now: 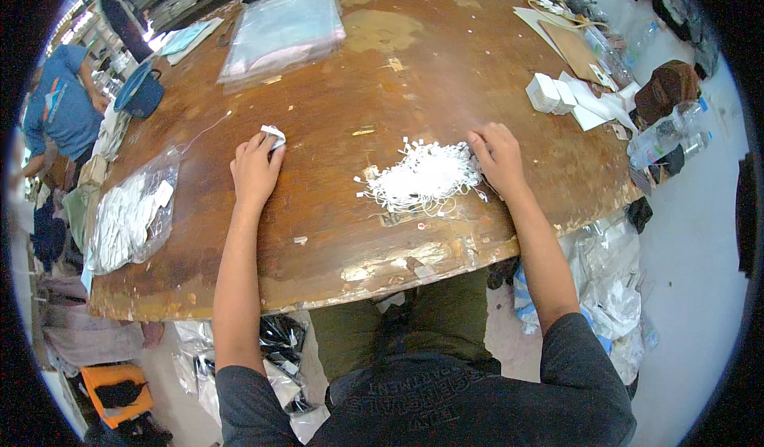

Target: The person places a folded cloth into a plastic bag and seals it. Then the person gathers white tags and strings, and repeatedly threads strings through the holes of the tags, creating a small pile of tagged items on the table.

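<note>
My left hand [256, 169] rests on the wooden table [322, 208], its fingers closed on a small white tag [274, 135]. To its right lies a tangled heap of white looped tag strings [427, 175] with small plastic ends. My right hand [498, 157] is at the right edge of this heap, fingers bent; whether it pinches a string is hidden. A clear plastic bag [134, 220] filled with white tags lies at the left of the table, and a single string [206, 131] trails beyond it.
Clear plastic bags [283, 32] lie at the far side. A blue bucket [140, 92] stands at the left, near a person [62, 101] in a blue shirt. White boxes [543, 93], cardboard [570, 53] and plastic bottles [665, 137] sit along the right. The table's worn front edge [370, 295] is before me.
</note>
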A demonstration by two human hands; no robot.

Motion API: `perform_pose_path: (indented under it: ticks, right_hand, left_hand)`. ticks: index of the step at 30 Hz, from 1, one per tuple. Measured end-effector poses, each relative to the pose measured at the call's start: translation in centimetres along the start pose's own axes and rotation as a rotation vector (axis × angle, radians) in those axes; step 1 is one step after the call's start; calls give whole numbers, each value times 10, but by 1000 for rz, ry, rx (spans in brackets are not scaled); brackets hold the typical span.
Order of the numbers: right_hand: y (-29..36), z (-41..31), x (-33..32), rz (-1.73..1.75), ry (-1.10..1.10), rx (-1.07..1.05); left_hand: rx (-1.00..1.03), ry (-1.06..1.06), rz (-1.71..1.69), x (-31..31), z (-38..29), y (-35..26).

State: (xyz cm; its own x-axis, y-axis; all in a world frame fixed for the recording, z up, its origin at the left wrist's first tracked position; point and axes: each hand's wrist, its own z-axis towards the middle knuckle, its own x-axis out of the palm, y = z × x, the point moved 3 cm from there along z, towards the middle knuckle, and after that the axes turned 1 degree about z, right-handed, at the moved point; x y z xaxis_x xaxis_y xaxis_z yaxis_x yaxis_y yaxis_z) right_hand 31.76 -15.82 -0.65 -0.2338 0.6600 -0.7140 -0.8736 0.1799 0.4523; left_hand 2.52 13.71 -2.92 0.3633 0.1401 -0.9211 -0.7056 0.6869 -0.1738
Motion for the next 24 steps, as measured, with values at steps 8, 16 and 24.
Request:
perform_pose_path:
  ticks: [8,16,24]
  right_hand:
    - [-17,0,-8,-18,-216,-45]
    - [-32,0,-10,-1,-278,68]
    - [-10,0,1,95,-96,-52]
  left_hand:
    - [250,40,-590,26,68,-112]
    - [685,723,-631,-18,20,-171]
    - [654,330,-346,-11,-27,-182]
